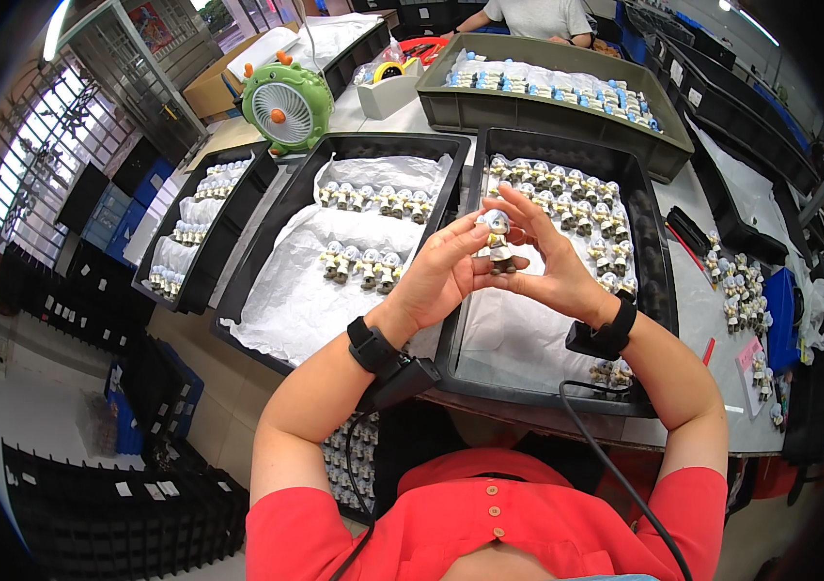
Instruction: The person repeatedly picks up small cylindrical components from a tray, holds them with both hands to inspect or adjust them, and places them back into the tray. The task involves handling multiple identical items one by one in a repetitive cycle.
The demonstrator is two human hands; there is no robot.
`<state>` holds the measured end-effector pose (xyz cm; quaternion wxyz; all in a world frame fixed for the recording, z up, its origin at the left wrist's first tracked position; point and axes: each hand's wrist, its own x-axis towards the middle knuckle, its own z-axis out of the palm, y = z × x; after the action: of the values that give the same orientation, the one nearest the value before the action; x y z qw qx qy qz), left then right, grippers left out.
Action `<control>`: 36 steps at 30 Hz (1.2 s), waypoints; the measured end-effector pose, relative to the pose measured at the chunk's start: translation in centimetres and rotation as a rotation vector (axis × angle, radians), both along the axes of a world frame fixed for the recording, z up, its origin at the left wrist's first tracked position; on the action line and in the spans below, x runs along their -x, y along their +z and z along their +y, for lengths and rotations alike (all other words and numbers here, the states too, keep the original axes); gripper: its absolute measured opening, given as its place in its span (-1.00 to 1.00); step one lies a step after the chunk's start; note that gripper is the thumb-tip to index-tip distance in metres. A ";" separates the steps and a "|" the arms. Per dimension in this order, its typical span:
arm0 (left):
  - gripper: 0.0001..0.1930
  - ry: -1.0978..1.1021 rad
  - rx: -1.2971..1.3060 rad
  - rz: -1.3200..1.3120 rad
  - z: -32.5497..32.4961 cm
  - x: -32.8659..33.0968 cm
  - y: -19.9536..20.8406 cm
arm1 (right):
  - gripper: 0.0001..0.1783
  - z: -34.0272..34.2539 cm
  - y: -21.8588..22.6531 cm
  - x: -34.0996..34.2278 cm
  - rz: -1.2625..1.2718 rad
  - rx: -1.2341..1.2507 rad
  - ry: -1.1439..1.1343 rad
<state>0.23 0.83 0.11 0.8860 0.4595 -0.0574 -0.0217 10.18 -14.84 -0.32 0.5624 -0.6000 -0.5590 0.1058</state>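
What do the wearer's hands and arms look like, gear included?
The left hand and right hand are ungloved. Short red sleeves leave the forearms uncovered. Each wrist wears a wide black strap with a boxy black unit; a thin black cable hangs on each side.

You hold a small pale-headed figurine (497,240) upright between your left hand (439,263) and right hand (559,269), above a black tray (489,384) with rows of similar figures. Left of it, a second black tray (392,145) carries two rows on white paper (310,271); behind them on the counter (698,320) stand a green fan (283,108) and an olive bin (470,111).
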 end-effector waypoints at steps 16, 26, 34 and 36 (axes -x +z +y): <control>-0.62 0.192 0.065 -0.028 0.0 0.0 -0.6 | -0.68 -0.1 0.0 0.6 -0.466 -0.100 -0.202; -0.57 0.203 0.004 -0.032 0.0 0.1 -0.5 | -0.78 -0.4 0.2 0.2 -0.317 -0.078 -0.181; -0.62 0.212 -0.005 -0.041 -0.2 0.3 0.3 | -0.76 -0.9 0.2 -1.9 -0.005 -0.192 -0.269; -0.62 0.220 -0.007 -0.043 -0.1 0.3 0.3 | -0.72 -1.1 0.3 -1.5 -0.025 -0.176 -0.230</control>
<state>-0.11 0.69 0.41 0.8800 0.4666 -0.0256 0.0851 11.72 -15.91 0.02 0.6141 -0.6097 -0.5009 -0.0162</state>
